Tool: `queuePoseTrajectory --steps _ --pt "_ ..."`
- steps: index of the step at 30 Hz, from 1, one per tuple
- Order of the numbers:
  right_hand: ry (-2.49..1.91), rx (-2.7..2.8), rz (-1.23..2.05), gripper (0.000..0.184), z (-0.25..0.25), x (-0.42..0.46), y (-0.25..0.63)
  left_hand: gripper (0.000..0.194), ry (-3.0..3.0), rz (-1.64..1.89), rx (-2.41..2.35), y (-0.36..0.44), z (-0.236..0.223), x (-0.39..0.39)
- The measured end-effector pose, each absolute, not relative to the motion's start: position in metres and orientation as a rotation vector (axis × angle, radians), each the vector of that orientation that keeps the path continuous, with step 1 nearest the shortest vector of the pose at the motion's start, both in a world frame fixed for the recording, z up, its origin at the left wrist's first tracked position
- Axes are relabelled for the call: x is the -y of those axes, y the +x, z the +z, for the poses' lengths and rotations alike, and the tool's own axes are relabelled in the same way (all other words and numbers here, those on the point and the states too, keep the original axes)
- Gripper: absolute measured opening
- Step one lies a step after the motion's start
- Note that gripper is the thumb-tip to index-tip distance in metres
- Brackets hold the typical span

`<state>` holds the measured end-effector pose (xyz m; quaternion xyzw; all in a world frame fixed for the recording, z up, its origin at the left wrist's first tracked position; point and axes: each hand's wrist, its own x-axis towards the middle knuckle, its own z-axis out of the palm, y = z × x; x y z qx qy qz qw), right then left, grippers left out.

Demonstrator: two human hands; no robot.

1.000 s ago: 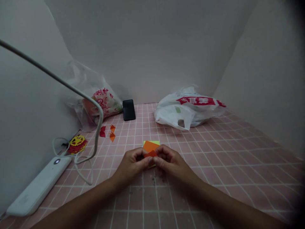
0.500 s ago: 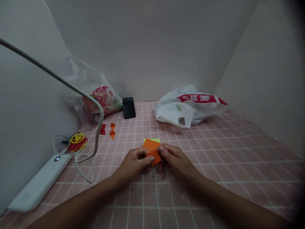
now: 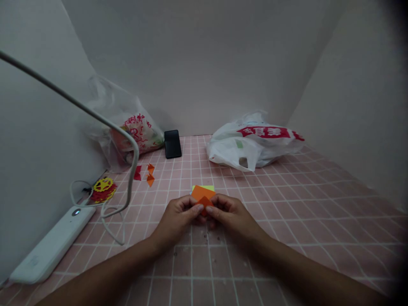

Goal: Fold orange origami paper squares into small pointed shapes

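A small folded piece of orange paper (image 3: 205, 202) is pinched between my two hands at the middle of the table. My left hand (image 3: 184, 211) is closed on its left side, thumb on top. On the right side, my right hand (image 3: 225, 208) grips it the same way, and the two thumb tips are close together. Just behind the held piece shows a lighter orange sheet (image 3: 200, 191), over yellow-green paper (image 3: 208, 187). The fingers under the paper are partly hidden.
Small orange folded shapes (image 3: 150, 179) and a red one (image 3: 137, 173) lie left. Beyond them are yellow and red cutouts (image 3: 103, 185), a white device (image 3: 52, 244) with a cable (image 3: 130, 187), a phone (image 3: 172, 144) and plastic bags (image 3: 140, 131), (image 3: 232, 146).
My right thumb has moved left and down, closer to my left thumb. The held orange paper has turned, with a point now facing up between the thumbs.
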<state>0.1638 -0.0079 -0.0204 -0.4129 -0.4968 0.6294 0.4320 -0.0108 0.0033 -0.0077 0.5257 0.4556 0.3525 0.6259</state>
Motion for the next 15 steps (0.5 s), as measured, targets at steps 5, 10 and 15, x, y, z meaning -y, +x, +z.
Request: queuePoseTrajectory --steps 5,10,15 --pt "-1.062 1.251 1.466 0.021 -0.0191 0.0117 0.1621 0.029 1.308 0.813 -1.073 -0.0103 -0.0033 -0.0017" --pt "-1.102 1.253 1.378 0.019 -0.0154 0.0130 0.1632 0.030 1.344 0.793 -1.027 -0.0120 -0.0044 -0.0021" --pt "-1.125 1.366 1.407 0.022 -0.0139 0.0118 0.1643 0.024 1.356 0.798 -1.033 -0.0112 -0.0033 -0.0028"
